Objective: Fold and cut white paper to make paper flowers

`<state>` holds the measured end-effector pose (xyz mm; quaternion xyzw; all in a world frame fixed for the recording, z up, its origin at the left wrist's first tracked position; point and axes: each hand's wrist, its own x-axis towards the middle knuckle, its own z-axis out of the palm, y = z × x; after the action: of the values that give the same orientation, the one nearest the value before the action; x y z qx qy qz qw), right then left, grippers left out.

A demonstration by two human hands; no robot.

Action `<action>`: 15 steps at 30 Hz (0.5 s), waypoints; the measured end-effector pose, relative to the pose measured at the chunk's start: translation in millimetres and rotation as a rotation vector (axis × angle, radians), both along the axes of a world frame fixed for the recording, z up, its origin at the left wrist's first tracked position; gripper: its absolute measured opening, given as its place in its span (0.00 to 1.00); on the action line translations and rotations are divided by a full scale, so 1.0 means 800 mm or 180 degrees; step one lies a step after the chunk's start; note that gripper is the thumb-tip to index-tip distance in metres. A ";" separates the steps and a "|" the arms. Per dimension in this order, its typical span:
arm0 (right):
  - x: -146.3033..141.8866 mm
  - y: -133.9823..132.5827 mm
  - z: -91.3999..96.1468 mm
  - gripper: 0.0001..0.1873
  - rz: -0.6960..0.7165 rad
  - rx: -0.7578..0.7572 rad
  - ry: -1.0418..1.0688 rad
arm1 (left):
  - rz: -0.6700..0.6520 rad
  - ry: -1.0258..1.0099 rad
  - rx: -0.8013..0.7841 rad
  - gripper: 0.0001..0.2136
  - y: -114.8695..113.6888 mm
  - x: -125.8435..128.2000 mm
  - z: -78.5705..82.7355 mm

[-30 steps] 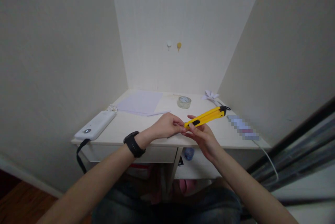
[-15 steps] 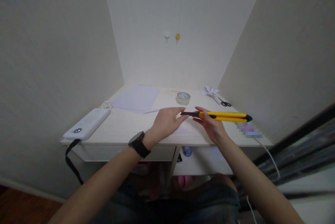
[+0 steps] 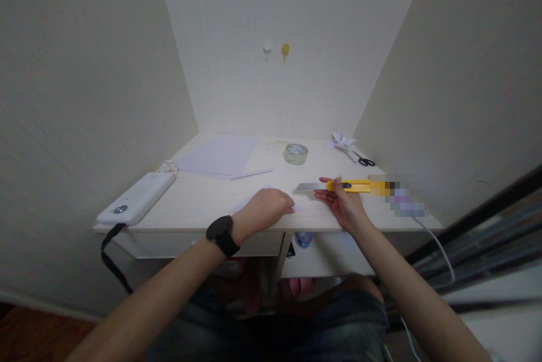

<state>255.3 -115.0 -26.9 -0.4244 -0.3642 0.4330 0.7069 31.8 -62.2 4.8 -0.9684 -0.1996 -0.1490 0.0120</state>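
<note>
My right hand (image 3: 345, 204) grips a yellow utility knife (image 3: 358, 186) above the front of the white desk. Its wide blade points left, partly out of the handle, with the thumb resting near the slider. The far end of the handle is blurred out. My left hand (image 3: 267, 208), with a black watch on the wrist, is low over a small piece of pale lilac paper (image 3: 242, 204) at the front edge. Its fingers are drawn together and their tips mostly hidden, so I cannot tell whether they pinch the paper.
A roll of clear tape (image 3: 296, 154) stands mid-desk. Lilac sheets (image 3: 218, 154) and a thin folded strip (image 3: 253, 173) lie left of it. At the back right are a folded paper flower (image 3: 341, 140) and black scissors (image 3: 366, 162). A white device (image 3: 138, 198) occupies the left edge.
My left hand has come away from the knife blade and dropped toward the paper. The utility knife has turned, so the flat of its blade now shows; my right hand still holds it.
</note>
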 end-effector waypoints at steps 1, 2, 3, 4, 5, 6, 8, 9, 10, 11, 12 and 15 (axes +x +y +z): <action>0.000 0.000 0.000 0.27 -0.0012 -0.0010 -0.0010 | -0.0005 0.0097 0.0036 0.09 -0.001 0.000 0.003; 0.001 -0.001 0.000 0.27 -0.0038 -0.0028 0.0009 | -0.0030 0.0180 0.0061 0.09 -0.001 0.001 0.006; 0.002 -0.001 0.000 0.27 -0.0064 -0.0053 0.0051 | -0.0066 0.0244 0.0064 0.09 -0.002 0.001 0.009; 0.003 -0.002 0.001 0.27 -0.0086 -0.0079 0.0102 | -0.0098 0.0281 0.0040 0.08 -0.002 0.001 0.011; 0.005 -0.002 0.001 0.27 -0.0103 -0.0095 0.0154 | -0.0116 0.0316 0.0007 0.07 -0.002 0.000 0.014; 0.006 -0.002 0.001 0.26 -0.0113 -0.0098 0.0202 | -0.0119 0.0354 -0.0027 0.07 -0.001 0.000 0.016; 0.008 -0.002 0.001 0.26 -0.0139 -0.0083 0.0276 | -0.0115 0.0424 -0.0058 0.06 -0.001 -0.001 0.018; 0.009 -0.001 0.001 0.26 -0.0153 -0.0077 0.0298 | -0.0132 0.0439 -0.0035 0.06 -0.001 -0.001 0.018; 0.009 -0.001 0.001 0.26 -0.0168 -0.0074 0.0307 | -0.0169 0.0447 0.0009 0.06 -0.001 -0.002 0.018; 0.009 -0.001 0.001 0.26 -0.0183 -0.0074 0.0301 | -0.0211 0.0457 0.0069 0.06 -0.002 -0.002 0.017; 0.010 0.000 0.001 0.27 -0.0193 -0.0075 0.0285 | -0.0228 0.0474 0.0136 0.07 -0.004 -0.001 0.016; 0.009 0.000 0.001 0.27 -0.0182 -0.0073 0.0230 | -0.0138 0.0579 0.0296 0.08 -0.012 0.001 0.014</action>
<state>262.7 -114.7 -26.4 -0.4268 -0.3211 0.4319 0.7267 32.7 -71.6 15.7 -0.9804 -0.1696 -0.0699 0.0718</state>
